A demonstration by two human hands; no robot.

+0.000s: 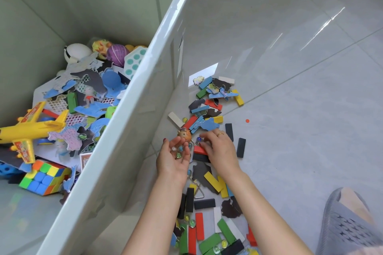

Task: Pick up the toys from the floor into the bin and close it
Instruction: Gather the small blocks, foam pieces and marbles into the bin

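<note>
Left hand cupped palm-up, cradling marbles; right hand beside it, pinching floor toys.

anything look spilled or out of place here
Yes: coloured blocks, puzzle pieces and marbles lie scattered on the floor beside the bin. The left hand cups a few marbles; the right hand reaches into the pile.

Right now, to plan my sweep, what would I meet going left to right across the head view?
Yellow toy plane → Rubik's cube → bin wall → left hand cupping marbles → right hand on the blocks → red dot → grey slipper.
</note>
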